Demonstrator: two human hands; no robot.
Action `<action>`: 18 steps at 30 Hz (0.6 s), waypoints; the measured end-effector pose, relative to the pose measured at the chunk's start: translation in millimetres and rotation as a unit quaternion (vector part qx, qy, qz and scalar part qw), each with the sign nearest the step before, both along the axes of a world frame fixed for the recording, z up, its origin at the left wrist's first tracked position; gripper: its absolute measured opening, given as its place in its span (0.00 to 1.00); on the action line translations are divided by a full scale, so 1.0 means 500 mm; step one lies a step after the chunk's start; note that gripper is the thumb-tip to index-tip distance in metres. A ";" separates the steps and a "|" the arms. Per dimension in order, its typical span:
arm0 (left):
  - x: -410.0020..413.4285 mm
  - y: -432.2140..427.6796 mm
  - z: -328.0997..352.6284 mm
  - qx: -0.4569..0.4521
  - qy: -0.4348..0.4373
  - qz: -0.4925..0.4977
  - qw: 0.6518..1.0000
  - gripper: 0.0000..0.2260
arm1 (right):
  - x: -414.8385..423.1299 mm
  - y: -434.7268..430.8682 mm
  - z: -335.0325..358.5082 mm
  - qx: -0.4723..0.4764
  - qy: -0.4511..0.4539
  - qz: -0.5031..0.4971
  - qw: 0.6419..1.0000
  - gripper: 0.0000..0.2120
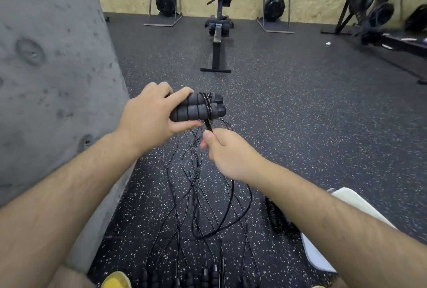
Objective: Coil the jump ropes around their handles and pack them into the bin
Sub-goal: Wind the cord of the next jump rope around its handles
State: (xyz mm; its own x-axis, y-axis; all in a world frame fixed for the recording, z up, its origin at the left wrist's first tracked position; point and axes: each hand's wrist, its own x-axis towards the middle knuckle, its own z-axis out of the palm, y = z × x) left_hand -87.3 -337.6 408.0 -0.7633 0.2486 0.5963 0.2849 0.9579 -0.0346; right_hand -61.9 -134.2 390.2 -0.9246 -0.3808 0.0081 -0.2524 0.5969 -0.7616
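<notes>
My left hand [150, 112] grips two black foam jump rope handles [196, 108] held side by side, pointing right. A few turns of black cord [208, 107] wrap around them near their far ends. Just below, my right hand [226, 151] pinches the same cord between thumb and fingers, and the slack hangs down in a loop [228, 213] toward the floor. Several more thin black ropes [182, 195] lie spread on the speckled rubber floor, their handles [208, 275] at the bottom edge. A white bin [323, 253] shows partly under my right forearm, its inside hidden.
A grey concrete wall [57, 68] stands close on the left. Rowing machines [219, 21] stand ahead against a plywood wall, with more equipment [381, 14] at the far right. A yellow shoe [116, 280] shows at the bottom edge.
</notes>
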 end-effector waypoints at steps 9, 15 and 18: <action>-0.015 -0.020 -0.009 -0.052 -0.028 0.037 0.998 0.31 | 0.052 0.034 0.088 0.140 -0.042 0.086 0.986 0.17; -0.007 0.007 -0.022 -0.106 -0.059 -0.002 0.993 0.34 | 0.036 0.093 0.152 0.258 0.118 0.128 0.950 0.11; 0.004 0.024 -0.030 -0.125 -0.062 -0.053 0.989 0.34 | 0.001 0.117 0.146 0.270 0.222 0.105 0.931 0.11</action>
